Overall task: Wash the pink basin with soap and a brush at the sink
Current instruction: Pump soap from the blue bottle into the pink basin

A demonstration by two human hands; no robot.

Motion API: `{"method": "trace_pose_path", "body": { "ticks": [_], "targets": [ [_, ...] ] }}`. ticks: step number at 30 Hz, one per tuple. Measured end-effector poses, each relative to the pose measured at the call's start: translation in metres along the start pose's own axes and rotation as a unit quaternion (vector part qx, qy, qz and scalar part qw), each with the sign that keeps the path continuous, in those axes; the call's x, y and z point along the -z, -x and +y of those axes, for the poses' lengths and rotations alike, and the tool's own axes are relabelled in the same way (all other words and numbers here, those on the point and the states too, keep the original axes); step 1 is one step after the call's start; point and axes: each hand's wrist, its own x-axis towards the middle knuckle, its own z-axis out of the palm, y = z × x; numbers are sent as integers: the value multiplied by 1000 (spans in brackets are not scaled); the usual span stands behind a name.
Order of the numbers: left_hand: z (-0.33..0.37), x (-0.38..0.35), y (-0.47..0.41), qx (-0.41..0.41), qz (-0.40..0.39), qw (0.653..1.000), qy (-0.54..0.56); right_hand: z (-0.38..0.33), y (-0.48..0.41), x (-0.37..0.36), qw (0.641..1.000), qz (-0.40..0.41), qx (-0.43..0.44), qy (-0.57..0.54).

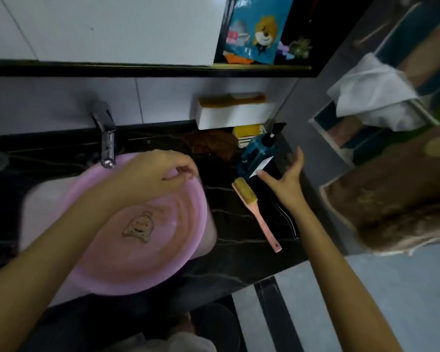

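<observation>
The right hand (287,171) is open, fingers spread, just beside the blue soap bottle (254,153). The brush (249,199) lies near it on the bench (239,250). The left hand (158,174) curls over the far rim of the pink basin (142,250), seemingly gripping it, under the tap (108,146). This looks like fetching soap. Next, 1 hand must close round the bottle.

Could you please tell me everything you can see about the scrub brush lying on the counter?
The scrub brush has a long, slim pink handle and an oblong head of tan bristles, which face upward. It lies flat and diagonal on the dark veined countertop, right of the pink basin, with its head towards the blue pump bottle and its handle towards the near edge. Nothing holds it; the open right hand hovers just beyond its head.
</observation>
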Motion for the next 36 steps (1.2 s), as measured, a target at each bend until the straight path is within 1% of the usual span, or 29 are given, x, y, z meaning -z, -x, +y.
{"method": "trace_pose_path", "body": {
  "ticks": [2,4,6,9,10,11,13,14,16,18,21,23,24,26,28,30,31,33,36],
  "targets": [
    [-4,1,2,8,16,1000,-1,-5,-19,-15,998,48,31,23],
    [-6,-1,8,29,10,999,-10,-16,-35,-34,995,91,24,25],
    [-9,-4,14,41,5,999,-22,-17,-41,-50,991,136,13,4],
    [-14,-5,28,58,8,998,-34,-18,-40,-60,986,167,-21,-3],
    [-16,-5,32,59,12,998,-36,-21,-39,-59,985,171,-20,-6],
    [-16,-5,36,59,21,997,-34,-26,-36,-57,986,164,-2,-12],
    [-15,-5,43,71,55,996,-3,-45,-19,-52,989,128,74,-25],
    [-14,-7,46,84,70,994,28,-54,-10,-48,989,94,106,-32],
    [-6,-13,47,106,84,986,92,-76,9,-39,989,2,138,-57],
    [5,-19,45,115,76,984,113,-99,31,-34,982,-96,128,-97],
    [18,-37,44,105,51,983,143,-120,61,-35,951,-251,80,-160],
    [18,-51,53,114,66,970,205,-125,81,-44,934,-311,60,-168],
    [16,-59,59,135,91,960,230,-125,91,-50,933,-316,53,-162],
    [12,-70,72,183,142,940,249,-124,112,-66,948,-282,50,-141],
    [10,-77,83,215,166,937,221,-123,131,-85,962,-240,68,-115],
    [7,-82,91,225,173,937,205,-122,144,-103,972,-196,96,-92],
    [5,-85,96,224,174,934,218,-121,148,-110,974,-179,109,-80],
    [0,-87,106,220,173,932,232,-121,152,-122,978,-163,122,-54],
    [-4,-84,120,218,169,939,208,-122,154,-130,977,-158,140,-19]
  ]
}}
